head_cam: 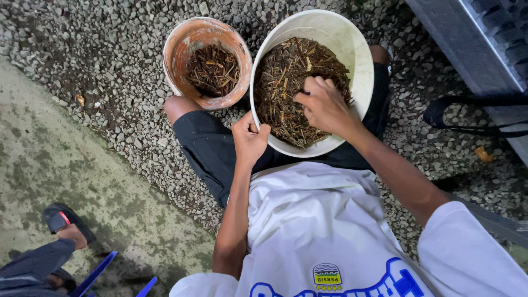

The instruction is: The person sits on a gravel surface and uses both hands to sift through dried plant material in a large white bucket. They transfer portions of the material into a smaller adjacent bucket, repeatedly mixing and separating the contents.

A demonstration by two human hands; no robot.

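1. Inside the white bucket (pixel 360 60) on your lap, your right hand (pixel 324 104) lies on the heap of dry brown stems (pixel 286 82), fingers curled down into it; whether the grip has closed on any stems I cannot tell.
2. Your left hand (pixel 248 138) pinches the near-left rim of that bucket, its grip closed over the edge.
3. As for progress, the white bucket looks largely full, while the smaller orange bucket (pixel 190 38), just to the left and touching it, holds only a shallow layer of similar darker stems (pixel 213 70); much seems left.
4. Both buckets sit over grey gravel (pixel 110 60); another person's sandalled foot (pixel 69 225) rests at near left on concrete.
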